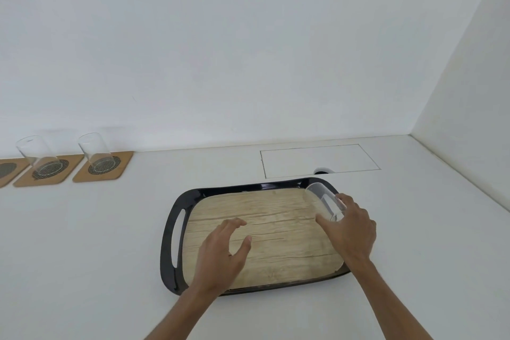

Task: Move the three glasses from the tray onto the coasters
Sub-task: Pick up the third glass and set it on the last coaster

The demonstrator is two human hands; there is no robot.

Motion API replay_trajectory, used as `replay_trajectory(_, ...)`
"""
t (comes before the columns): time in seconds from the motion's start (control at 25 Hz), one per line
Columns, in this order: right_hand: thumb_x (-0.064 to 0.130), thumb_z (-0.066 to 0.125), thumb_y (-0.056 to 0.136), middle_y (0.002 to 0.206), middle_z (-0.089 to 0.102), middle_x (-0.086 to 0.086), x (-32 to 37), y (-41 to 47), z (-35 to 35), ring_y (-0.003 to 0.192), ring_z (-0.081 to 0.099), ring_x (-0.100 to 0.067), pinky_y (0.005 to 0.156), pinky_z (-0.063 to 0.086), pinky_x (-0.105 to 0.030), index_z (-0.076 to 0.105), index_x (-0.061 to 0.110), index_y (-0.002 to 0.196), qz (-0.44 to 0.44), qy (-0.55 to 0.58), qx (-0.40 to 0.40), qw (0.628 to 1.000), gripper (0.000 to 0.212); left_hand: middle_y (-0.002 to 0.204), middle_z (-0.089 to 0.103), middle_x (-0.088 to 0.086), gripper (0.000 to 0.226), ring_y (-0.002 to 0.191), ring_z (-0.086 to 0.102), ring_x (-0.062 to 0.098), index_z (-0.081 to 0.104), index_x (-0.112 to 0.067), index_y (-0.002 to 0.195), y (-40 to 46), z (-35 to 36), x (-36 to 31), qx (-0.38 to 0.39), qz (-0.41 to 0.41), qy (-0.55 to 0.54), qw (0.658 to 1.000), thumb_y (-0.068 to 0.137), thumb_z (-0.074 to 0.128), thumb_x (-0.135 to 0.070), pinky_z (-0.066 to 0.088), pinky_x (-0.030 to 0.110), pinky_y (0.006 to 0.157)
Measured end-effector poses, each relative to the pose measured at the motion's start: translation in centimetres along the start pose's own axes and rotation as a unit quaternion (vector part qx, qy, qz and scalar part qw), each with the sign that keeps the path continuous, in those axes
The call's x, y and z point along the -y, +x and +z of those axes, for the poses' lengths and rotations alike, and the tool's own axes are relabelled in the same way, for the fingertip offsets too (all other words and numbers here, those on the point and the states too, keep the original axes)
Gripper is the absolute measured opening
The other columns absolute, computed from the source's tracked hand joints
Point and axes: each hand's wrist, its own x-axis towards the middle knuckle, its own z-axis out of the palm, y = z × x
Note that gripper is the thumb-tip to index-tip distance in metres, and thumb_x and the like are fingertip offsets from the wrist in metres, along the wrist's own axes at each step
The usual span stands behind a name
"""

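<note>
A black-rimmed tray (176,207) with a wood-pattern floor lies in front of me. One clear glass (323,197) stands at its far right corner. My right hand (350,226) wraps around that glass, thumb on its left side and fingers on its right. My left hand (226,251) hovers over the tray's middle with fingers spread, holding nothing. At the far left, two clear glasses stand on cork coasters: one glass (37,156) on the middle coaster (24,181), the other glass (95,153) on the right coaster (82,176). A third coaster (5,171), partly cut off by the frame edge, bears nothing.
The white tabletop meets a white wall at the back and another on the right. A rectangular flap (320,160) with a round cable hole (321,172) is set into the table just behind the tray.
</note>
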Motion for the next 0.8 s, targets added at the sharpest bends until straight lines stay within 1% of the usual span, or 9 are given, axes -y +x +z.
replay_trajectory(0.16,0.041,0.088,0.063,0.111,0.073,-0.001,1.6,0.8,-2.2,0.100,0.067,-0.025,0.088,0.053,-0.043,0.061,0.027,0.119,0.005,0.142,0.019,0.990,0.064,0.138,0.055,-0.007,0.047,0.127,0.050,0.011,0.053,-0.023,0.131,2.3,1.6,-2.5,0.049,0.075,0.057,0.994,0.088,0.058,-0.041,0.043,0.036,0.106)
replay_trajectory(0.28,0.042,0.088,0.064,0.108,0.072,0.002,2.8,0.8,-3.5,0.096,0.067,-0.018,0.085,0.053,-0.036,0.062,0.030,0.120,-0.019,0.165,0.049,0.985,0.064,0.159,0.030,-0.003,0.076,0.146,0.025,0.014,0.028,-0.022,0.149,4.8,2.3,-4.0,0.067,0.139,0.111,0.982,0.085,0.060,-0.046,0.021,0.036,0.120)
replay_trajectory(0.36,0.044,0.089,0.063,0.102,0.073,0.006,3.8,0.5,-4.3,0.092,0.067,-0.013,0.078,0.051,-0.028,0.063,0.030,0.118,-0.037,0.175,0.078,0.981,0.063,0.164,0.013,-0.004,0.092,0.150,0.008,0.014,0.011,-0.026,0.154,6.8,2.3,-5.0,0.081,0.169,0.142,0.972,0.082,0.062,-0.052,0.008,0.035,0.122)
replay_trajectory(0.44,0.045,0.089,0.061,0.102,0.072,0.009,4.8,0.4,-5.7,0.095,0.068,-0.011,0.078,0.050,-0.027,0.060,0.032,0.115,-0.049,0.204,0.098,0.973,0.063,0.165,0.009,-0.004,0.099,0.151,0.004,0.014,0.006,-0.026,0.154,8.5,2.3,-6.4,0.086,0.209,0.177,0.958,0.079,0.064,-0.056,0.003,0.038,0.122)
replay_trajectory(0.52,0.043,0.090,0.059,0.100,0.072,0.011,6.0,0.2,-6.5,0.096,0.067,-0.009,0.083,0.051,-0.033,0.054,0.033,0.113,-0.061,0.227,0.120,0.965,0.065,0.164,0.015,-0.003,0.096,0.150,0.009,0.015,0.014,-0.023,0.153,9.5,2.1,-7.1,0.083,0.239,0.194,0.948,0.078,0.065,-0.054,0.003,0.040,0.122)
replay_trajectory(0.56,0.042,0.090,0.059,0.096,0.071,0.011,6.5,0.1,-6.9,0.095,0.067,-0.009,0.083,0.051,-0.034,0.051,0.034,0.112,-0.067,0.237,0.129,0.961,0.066,0.162,0.022,-0.001,0.091,0.149,0.016,0.015,0.021,-0.020,0.151,9.6,2.1,-7.2,0.073,0.247,0.191,0.947,0.079,0.064,-0.052,0.006,0.040,0.122)
replay_trajectory(0.6,0.041,0.091,0.059,0.093,0.071,0.011,7.0,0.0,-7.3,0.095,0.066,-0.010,0.083,0.050,-0.034,0.049,0.035,0.111,-0.073,0.245,0.138,0.957,0.067,0.157,0.033,0.000,0.084,0.145,0.027,0.017,0.028,-0.018,0.148,9.6,2.0,-7.3,0.058,0.247,0.178,0.951,0.079,0.064,-0.050,0.009,0.039,0.122)
replay_trajectory(0.68,0.041,0.091,0.059,0.094,0.072,0.010,7.7,-0.1,-8.0,0.098,0.065,-0.014,0.085,0.051,-0.037,0.044,0.038,0.110,-0.081,0.256,0.152,0.951,0.070,0.141,0.054,0.001,0.071,0.128,0.050,0.018,0.040,-0.016,0.137,9.2,1.8,-7.3,0.031,0.233,0.145,0.961,0.078,0.064,-0.048,0.019,0.033,0.119)
replay_trajectory(0.8,0.043,0.092,0.056,0.095,0.071,0.009,8.9,-0.4,-8.5,0.101,0.065,-0.019,0.088,0.052,-0.042,0.041,0.040,0.110,-0.085,0.283,0.147,0.944,0.074,0.123,0.065,-0.004,0.071,0.109,0.061,0.014,0.046,-0.021,0.128,8.6,1.1,-7.5,0.029,0.159,0.076,0.984,0.071,0.070,-0.055,0.040,0.025,0.099)
